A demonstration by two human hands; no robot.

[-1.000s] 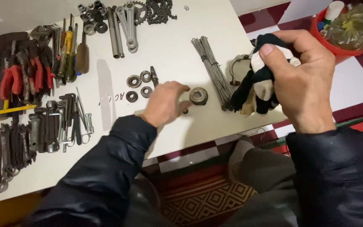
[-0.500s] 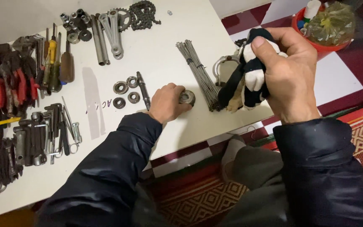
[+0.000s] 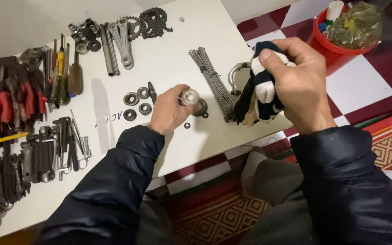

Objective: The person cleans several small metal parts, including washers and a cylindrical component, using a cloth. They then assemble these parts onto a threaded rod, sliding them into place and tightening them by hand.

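metal ring (image 3: 189,96) lifted off the white board (image 3: 169,59) by the left hand (image 3: 171,113), rag (image 3: 262,88) clenched in the right hand (image 3: 298,84).

a second ago the ring lay flat on the board under the left fingers; now it is raised and pinched at the fingertips, just above a second dark ring (image 3: 200,108) and a small washer (image 3: 187,125) left on the board. the right hand has been kept closed around the black-and-white rag throughout, held up to the right of the spokes (image 3: 214,81). the lifted ring and the rag have been brought nearer, though they are apart. at far right a red bucket (image 3: 325,43) is seen on the tiled floor; a crumpled clear bag (image 3: 355,25) and a white bottle (image 3: 334,10) are held in it, the rest hidden.
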